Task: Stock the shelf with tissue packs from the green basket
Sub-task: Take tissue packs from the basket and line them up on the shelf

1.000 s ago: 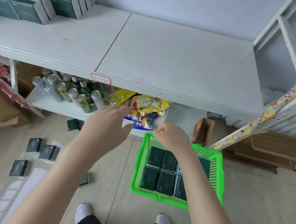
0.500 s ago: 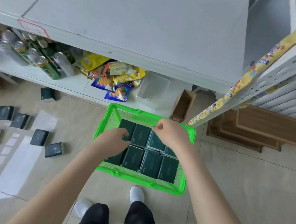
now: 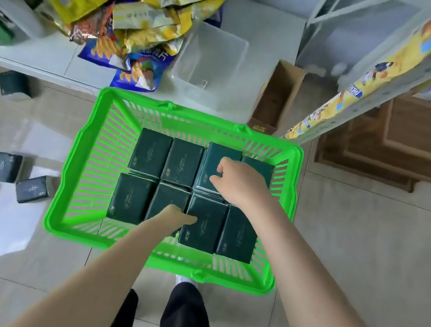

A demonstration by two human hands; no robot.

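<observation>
The green basket stands on the tiled floor in front of the low shelf. Several dark green tissue packs lie in it in two rows. My right hand is inside the basket, thumb and curled fingers pinching a back-row pack towards the right. My left hand reaches into the front row, its thumb lying on the edge of one pack and its fingers hidden down between the packs, gripping there.
Several loose tissue packs lie on the floor to the left. On the low shelf are snack bags, cans and a clear plastic box. An open cardboard box and wooden pallets sit to the right.
My view dropped from the upper shelf to the basket. Both hands went down into it, from above its rim onto the packs, and now grip one each.
</observation>
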